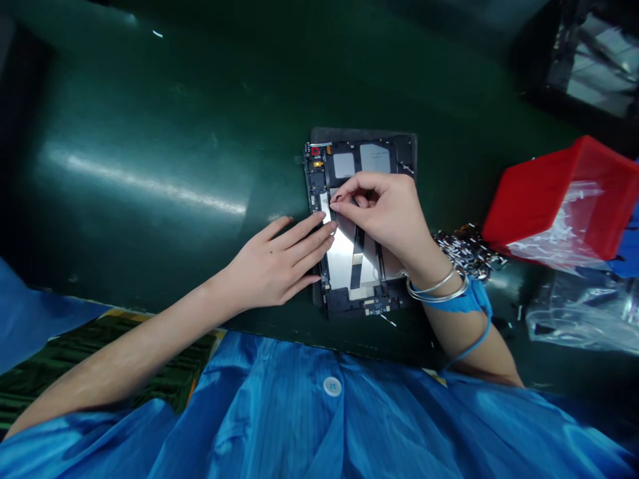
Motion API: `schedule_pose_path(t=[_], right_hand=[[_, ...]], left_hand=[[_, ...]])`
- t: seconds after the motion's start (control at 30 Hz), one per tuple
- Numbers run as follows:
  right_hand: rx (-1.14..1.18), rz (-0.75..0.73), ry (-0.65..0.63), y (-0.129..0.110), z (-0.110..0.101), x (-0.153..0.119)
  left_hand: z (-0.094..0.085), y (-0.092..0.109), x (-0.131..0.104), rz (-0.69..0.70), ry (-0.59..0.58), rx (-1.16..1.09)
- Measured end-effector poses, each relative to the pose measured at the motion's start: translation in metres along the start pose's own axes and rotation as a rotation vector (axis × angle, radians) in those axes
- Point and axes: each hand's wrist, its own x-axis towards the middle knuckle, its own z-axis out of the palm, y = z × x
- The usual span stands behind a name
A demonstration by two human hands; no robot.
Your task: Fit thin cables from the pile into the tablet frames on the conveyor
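An opened tablet (366, 266) lies on a dark mat (364, 133), its inside facing up, with silver plates, a black ribbon cable (357, 263) and small boards along its edges. My left hand (282, 263) rests flat with fingers spread, the fingertips touching the tablet's left edge beside a white strip (325, 207). Above the upper middle of the tablet is my right hand (382, 206), thumb and forefinger pinched together near that strip. A tiny dark bit shows at those fingertips, too small to name. The palm covers part of the tablet.
A red bin (529, 193) with clear plastic film stands at the right, beside a heap of small dark and silvery pieces (469, 251). Clear plastic bags (584, 313) lie in front of it. A dark tray (599, 63) sits at the far right. A blue wrist strap (462, 303) trails a cord from my right wrist.
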Motion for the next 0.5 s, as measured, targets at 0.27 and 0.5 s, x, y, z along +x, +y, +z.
schedule_pose_path(t=[0.27, 0.5], right_hand=[[-0.055, -0.056, 0.026, -0.0024, 0.0018, -0.0027], [-0.198, -0.107, 0.054, -0.0035, 0.0004, -0.0049]], left_hand=[[-0.0010, -0.0015, 0.0020, 0.020, 0.013, 0.022], [0.0001, -0.0029, 0.0059, 0.021, 0.043, 0.030]])
